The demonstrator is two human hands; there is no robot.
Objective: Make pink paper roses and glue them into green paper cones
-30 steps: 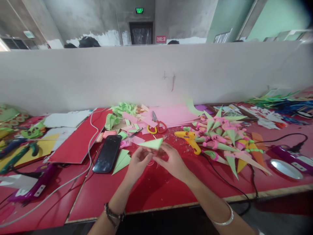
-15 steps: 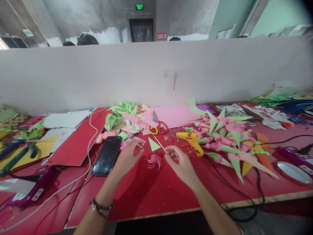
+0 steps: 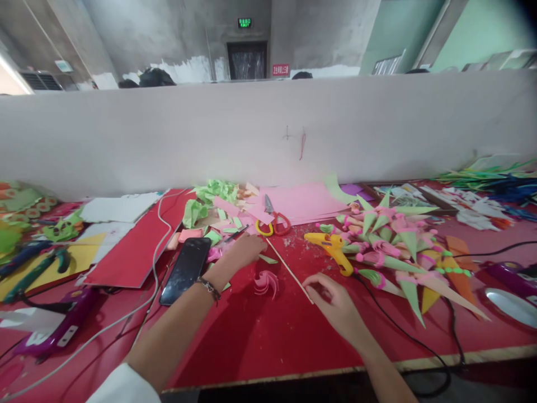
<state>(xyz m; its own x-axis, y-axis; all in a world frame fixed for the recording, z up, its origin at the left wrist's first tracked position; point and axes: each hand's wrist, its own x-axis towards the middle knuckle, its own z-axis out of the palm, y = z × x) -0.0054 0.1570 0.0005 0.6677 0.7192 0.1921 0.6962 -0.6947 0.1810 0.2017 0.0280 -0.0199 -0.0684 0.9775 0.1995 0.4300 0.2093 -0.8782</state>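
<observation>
Diagonally, stick [image 3: 289, 270] toward scissors [image 3: 272, 215]

My worktop [image 3: 268, 341] has a red surface with a pale wooden front edge and runs the full width of the view. Directly behind it stands a long, plain off-white partition [image 3: 251, 134], marked near the middle with small scribbles. Above the partition, the far wall [image 3: 168, 28] is bare grey concrete with patches of white paint along its lower part. A dark doorway [image 3: 246, 59] sits in it, with a green lit exit sign [image 3: 244, 23] above and a small red sign [image 3: 281, 69] beside it. To the right, the wall [image 3: 482, 28] is pale green. Lighting is even and diffuse.
</observation>
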